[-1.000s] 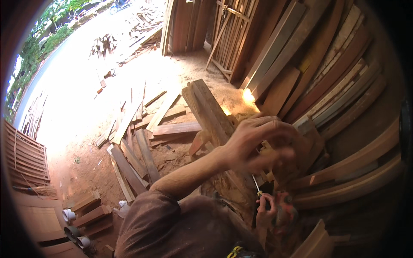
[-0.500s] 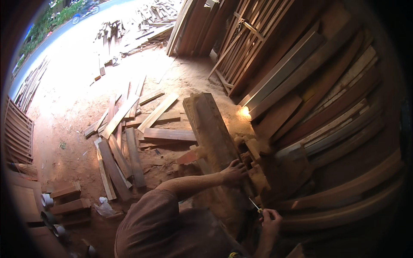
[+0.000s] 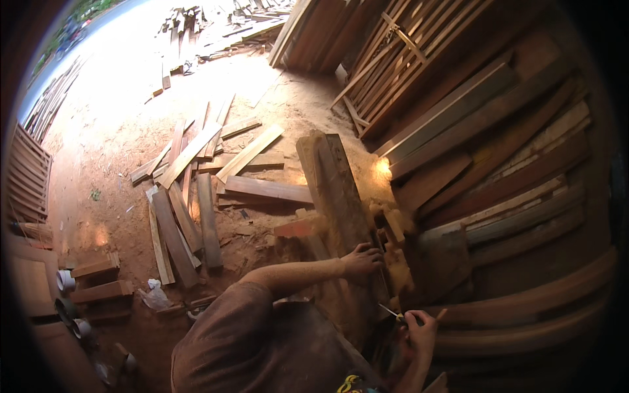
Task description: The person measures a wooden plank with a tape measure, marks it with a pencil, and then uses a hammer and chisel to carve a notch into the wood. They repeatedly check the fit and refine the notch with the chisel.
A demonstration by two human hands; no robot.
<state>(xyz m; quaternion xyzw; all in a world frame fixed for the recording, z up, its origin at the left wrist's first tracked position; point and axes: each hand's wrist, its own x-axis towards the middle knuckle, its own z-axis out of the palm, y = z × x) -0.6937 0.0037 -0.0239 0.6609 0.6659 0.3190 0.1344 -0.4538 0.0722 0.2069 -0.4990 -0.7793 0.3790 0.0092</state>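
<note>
Left grip curled on the wooden beam, right grip clamped around a thin tool.

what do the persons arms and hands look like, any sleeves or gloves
Both hands are bare, no gloves: the left hand and right hand. The left forearm is bare up to a short brown sleeve of a loose shirt. No watch or rings can be made out; the right arm is mostly out of view.

The dirt floor carried loose planks scattered at centre left, short wood blocks at lower left, and sawdust mid-frame.
</note>
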